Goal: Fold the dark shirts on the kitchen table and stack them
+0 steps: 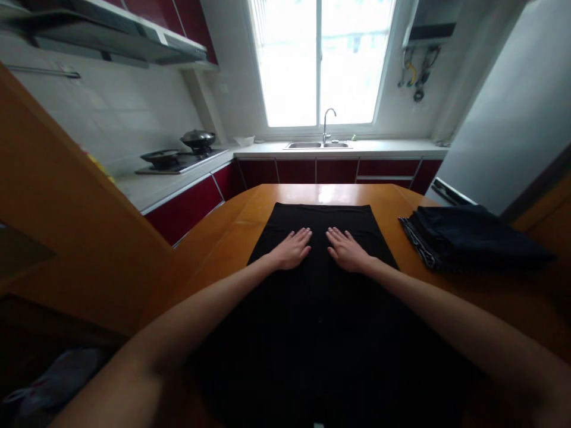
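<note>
A black piece of cloth (321,297), perhaps a garment, is spread over the wooden table (241,229). Its far edge runs nearly straight across, and its near part fades into darkness at the bottom of the view. My left hand (292,248) lies flat on the far half of the cloth, fingers stretched out. My right hand (347,248) rests flat beside it, also with straight fingers, a small gap of cloth between the two. Neither hand grips anything. Slight wrinkles show near the cloth's far corners.
On the table's right is a stack of folded dark clothes (468,238). Beyond stand a counter with a sink (306,145), a stove (182,161) with two pans, and a window. A pale plastic bag (66,374) sits at lower left.
</note>
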The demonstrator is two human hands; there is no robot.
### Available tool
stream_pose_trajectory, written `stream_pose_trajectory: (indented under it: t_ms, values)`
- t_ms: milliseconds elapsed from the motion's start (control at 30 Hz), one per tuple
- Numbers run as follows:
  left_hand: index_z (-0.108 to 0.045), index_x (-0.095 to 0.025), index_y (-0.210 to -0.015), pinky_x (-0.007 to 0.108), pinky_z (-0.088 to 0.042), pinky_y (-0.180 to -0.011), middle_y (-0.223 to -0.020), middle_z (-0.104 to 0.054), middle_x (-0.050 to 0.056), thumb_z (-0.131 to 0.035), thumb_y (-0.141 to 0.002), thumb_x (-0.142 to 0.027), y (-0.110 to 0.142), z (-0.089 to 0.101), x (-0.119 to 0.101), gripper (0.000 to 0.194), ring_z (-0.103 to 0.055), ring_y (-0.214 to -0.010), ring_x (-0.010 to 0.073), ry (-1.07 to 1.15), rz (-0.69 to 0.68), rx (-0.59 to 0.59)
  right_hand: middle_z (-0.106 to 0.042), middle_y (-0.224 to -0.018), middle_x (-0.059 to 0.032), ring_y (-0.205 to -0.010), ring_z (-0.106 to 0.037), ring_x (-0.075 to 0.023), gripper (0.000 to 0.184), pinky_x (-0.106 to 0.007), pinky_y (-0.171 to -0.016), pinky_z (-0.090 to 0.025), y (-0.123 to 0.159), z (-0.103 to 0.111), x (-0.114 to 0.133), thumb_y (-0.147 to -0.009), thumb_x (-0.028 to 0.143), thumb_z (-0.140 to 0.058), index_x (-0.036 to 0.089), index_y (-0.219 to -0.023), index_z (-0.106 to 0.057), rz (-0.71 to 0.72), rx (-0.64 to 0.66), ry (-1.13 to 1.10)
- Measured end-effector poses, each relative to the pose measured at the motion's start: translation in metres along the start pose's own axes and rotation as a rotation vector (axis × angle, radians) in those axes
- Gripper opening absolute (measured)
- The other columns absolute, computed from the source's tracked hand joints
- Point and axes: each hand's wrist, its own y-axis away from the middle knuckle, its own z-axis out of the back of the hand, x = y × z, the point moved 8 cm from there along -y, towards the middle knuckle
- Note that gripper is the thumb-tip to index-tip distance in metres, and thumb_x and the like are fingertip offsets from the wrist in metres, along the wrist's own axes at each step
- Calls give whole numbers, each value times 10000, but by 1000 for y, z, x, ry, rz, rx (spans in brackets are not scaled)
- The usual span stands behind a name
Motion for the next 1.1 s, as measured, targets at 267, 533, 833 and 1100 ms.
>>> stream_pose_trajectory:
  t_ms: [267,533,833,1100]
  values:
    - [-245,-187,-1592,451,-107,-1225,-1671,-140,95,-196,-1023,-589,-26,3,74,698,-103,-1546,250,11,193,30,-227,-1646,-154,-1529,-181,-254,625,-480,-1223,-149,-31,-14,-78,-1029,421,-281,98,-1563,-313,-120,64,-54]
    - [-227,-103,-1590,411,-50,-1235,-1675,-113,121,-212,-1030,-536,-63,16,85,708,-52,-1551,238,-22,158,4,-186,-1624,-268,-1527,-151,-318,632,-537,-1206,-94,-62,0,-139,-1030,330,-239,-51,-1531,-288,-316,-16,13]
    - [-262,-293,-1588,490,-91,-1225,-1677,-137,23,-226,-1036,-569,-112,2,79,618,-84,-1548,257,38,42,46,-205,-1657,-125,-1532,-165,-230,607,-450,-1230,-131,-96,-20,-128,-1036,385,-258,107,-1575,-287,-181,91,-38]
    - [-182,-85,-1595,525,-102,-1217,-1668,-107,160,-207,-1042,-383,-125,19,108,629,-92,-1543,297,-16,226,4,-153,-1630,-278,-1526,-125,-346,618,-590,-1191,-63,-108,-5,-162,-1029,306,-262,-48,-1535,-268,-347,-28,24]
